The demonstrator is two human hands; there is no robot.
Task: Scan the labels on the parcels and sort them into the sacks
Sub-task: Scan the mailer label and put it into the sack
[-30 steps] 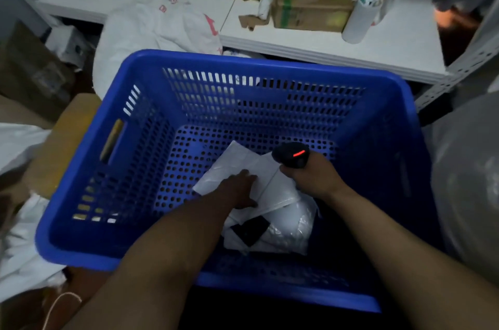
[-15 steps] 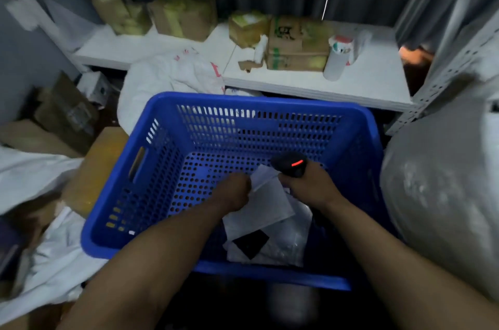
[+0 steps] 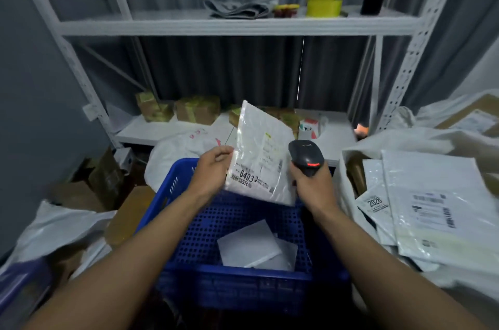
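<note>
Storeroom shelving behind a blue crate [image 3: 172,196]
Left hand [image 3: 209,174] grips a white parcel [image 3: 262,159] upright; right hand [image 3: 310,181] clasps a black scanner [image 3: 306,156] just beside it

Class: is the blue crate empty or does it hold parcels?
Not empty: white parcels lie on the blue crate floor.

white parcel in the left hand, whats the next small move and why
Probably tilt the scanner in the right hand toward the label on the white parcel. The left hand holds it up over the blue basket, label facing the camera, scanner beside it.
</note>
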